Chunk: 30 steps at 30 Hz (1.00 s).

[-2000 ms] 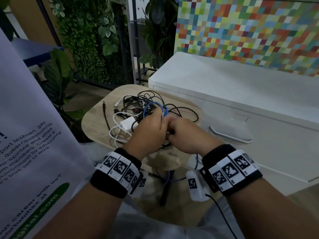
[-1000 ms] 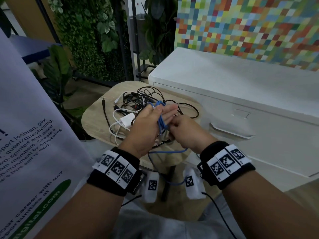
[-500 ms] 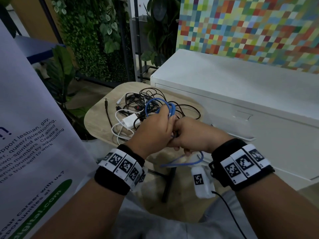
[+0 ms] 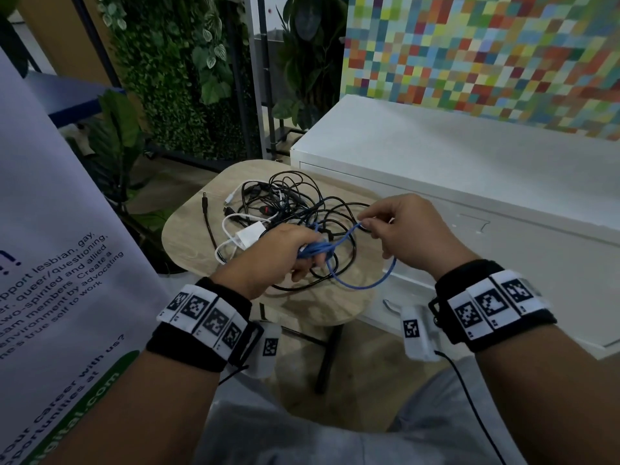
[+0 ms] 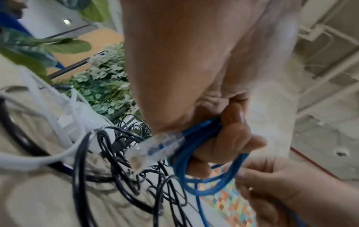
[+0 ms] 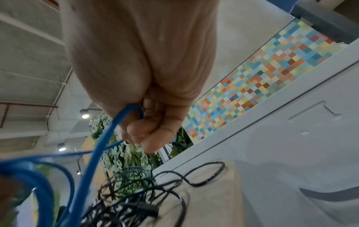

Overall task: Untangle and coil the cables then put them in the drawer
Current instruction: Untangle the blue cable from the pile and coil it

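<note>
My left hand (image 4: 292, 251) grips a bunch of coiled loops of the blue network cable (image 4: 364, 285); its clear plug (image 5: 153, 149) sticks out past the thumb. My right hand (image 4: 379, 226) pinches a strand of the same blue cable (image 6: 108, 135) and holds it out to the right, a slack loop hanging between the hands. Under them a tangle of black cables (image 4: 302, 209) with a white adapter and cable (image 4: 248, 236) lies on the small wooden table (image 4: 188, 236). The white cabinet's drawer (image 4: 536, 263) stands closed on the right.
A printed banner (image 4: 57, 263) stands close on the left. Plants (image 4: 174, 78) and black shelf posts fill the back. The cabinet top (image 4: 469, 156) is bare white, and a coloured mosaic wall (image 4: 486, 55) rises behind it. My lap is below the table.
The hands were together winding the blue cable. Now my right hand has drawn away to the right with a strand, opening a loop, while my left hand keeps the coil.
</note>
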Available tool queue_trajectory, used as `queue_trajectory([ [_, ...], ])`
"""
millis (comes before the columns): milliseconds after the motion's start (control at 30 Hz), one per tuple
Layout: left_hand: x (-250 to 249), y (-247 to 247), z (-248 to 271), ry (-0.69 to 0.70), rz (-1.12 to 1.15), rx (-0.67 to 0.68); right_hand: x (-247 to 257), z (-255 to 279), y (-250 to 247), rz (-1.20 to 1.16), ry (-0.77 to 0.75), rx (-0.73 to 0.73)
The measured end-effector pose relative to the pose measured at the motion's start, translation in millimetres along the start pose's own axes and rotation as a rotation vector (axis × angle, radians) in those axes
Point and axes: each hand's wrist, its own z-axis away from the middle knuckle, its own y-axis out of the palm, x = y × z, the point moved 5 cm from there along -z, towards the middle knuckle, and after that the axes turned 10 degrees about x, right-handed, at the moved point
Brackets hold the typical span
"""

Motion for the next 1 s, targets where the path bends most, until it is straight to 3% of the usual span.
queue_trajectory([
  [133, -2.6, 4.9, -0.3, 0.035, 0.418, 0.041, -9.4, -5.3, 14.4, -0.029, -0.011, -0.120],
  [200, -3.3, 5.8, -0.8, 0.077, 0.550, 0.072, -15.7, -8.0, 24.6, -0.253, 0.044, -0.077],
  [333, -10.7, 4.7, 1.0, 0.181, 0.736, 0.058, -22.4, -9.6, 52.1, -0.914, 0.240, 0.072],
  [433, -17.4, 0.6, 0.8, 0.236, 0.844, -0.021, -29.3, -10.0, 56.1, -1.153, 0.332, 0.054],
  [533, -16.5, -7.2, -0.9, 0.251, 0.878, -0.112, -33.2, -7.4, 52.9, -1.252, 0.301, 0.071],
  [633, -7.9, -14.8, -4.4, 0.272, 0.919, -0.204, -33.6, -4.6, 48.5, -1.029, 0.238, 0.046],
  [733, -3.6, -14.7, -7.5, 0.306, 0.981, -0.265, -22.8, -7.9, 42.4, -0.438, 0.101, -0.012],
  [833, -4.7, -11.3, -8.1, 0.324, 1.038, -0.270, -8.3, -11.5, 51.5, 0.020, -0.036, 0.114],
  [1000, -7.0, -14.8, -10.5, 0.360, 0.849, -0.343, 9.0, 0.2, 70.4, 0.268, -0.129, 0.329],
])
